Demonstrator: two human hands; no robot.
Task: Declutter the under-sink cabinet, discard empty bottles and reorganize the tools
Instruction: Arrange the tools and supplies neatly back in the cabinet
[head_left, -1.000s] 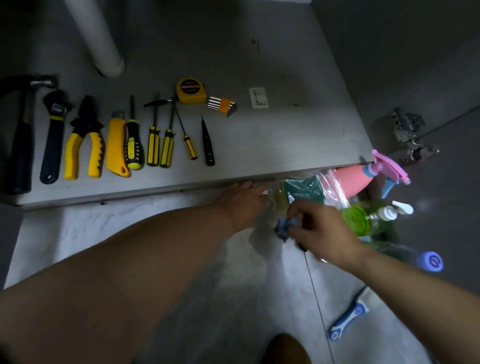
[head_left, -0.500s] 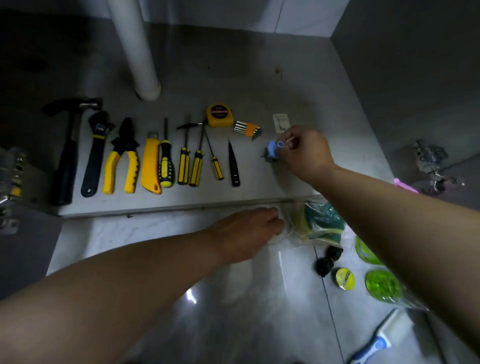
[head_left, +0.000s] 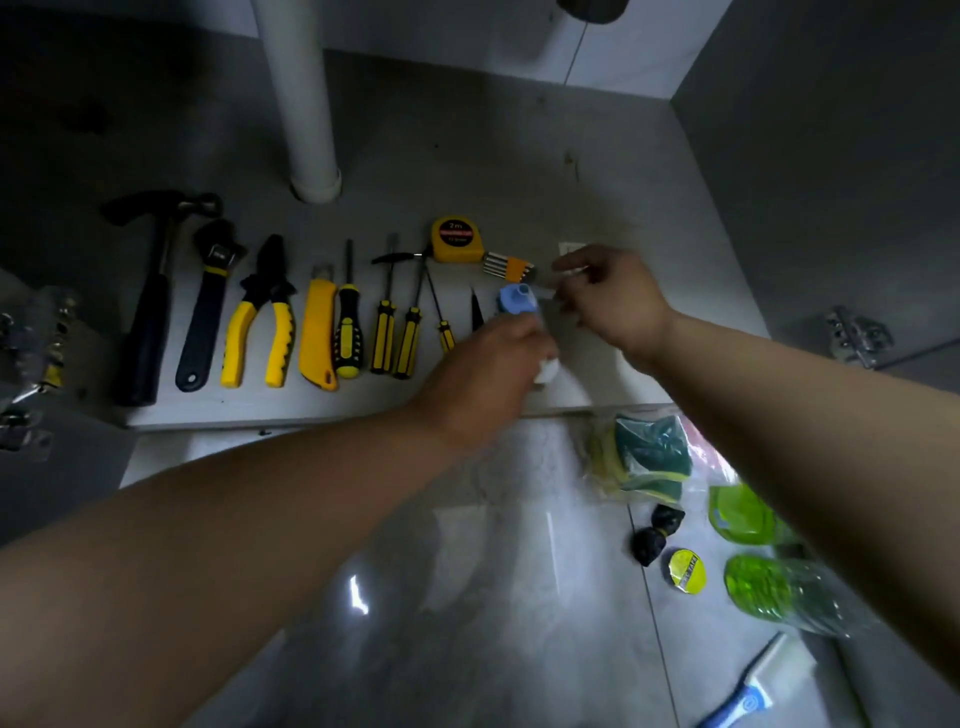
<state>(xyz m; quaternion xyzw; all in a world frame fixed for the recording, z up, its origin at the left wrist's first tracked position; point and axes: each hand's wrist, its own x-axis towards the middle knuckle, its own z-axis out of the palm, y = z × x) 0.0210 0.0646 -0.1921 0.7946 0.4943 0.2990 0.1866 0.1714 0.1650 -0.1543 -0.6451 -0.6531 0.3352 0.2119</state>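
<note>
A row of tools lies on the cabinet floor (head_left: 519, 171): hammer (head_left: 150, 291), wrench (head_left: 205, 306), yellow pliers (head_left: 265, 322), utility knife (head_left: 317, 332), several screwdrivers (head_left: 384, 322), tape measure (head_left: 456, 239) and hex keys (head_left: 511, 266). My left hand (head_left: 483, 374) grips a small object with a blue cap (head_left: 517, 300) and a white lower part, just right of the row. My right hand (head_left: 608, 296) pinches a thin white strip coming off that object. Green bottles (head_left: 769, 587) lie on the tiled floor at the right.
A white drain pipe (head_left: 301, 104) rises at the cabinet's back. On the floor at the right lie a bag of sponges (head_left: 644, 457), a black lump (head_left: 657, 530), a yellow tape roll (head_left: 685, 571) and a blue-handled brush (head_left: 748, 701). Door hinges (head_left: 857, 338) sit at right.
My left hand rose from the floor edge into the cabinet and took hold of the blue-capped object. My right hand let go of its body and now pinches the white strip.
</note>
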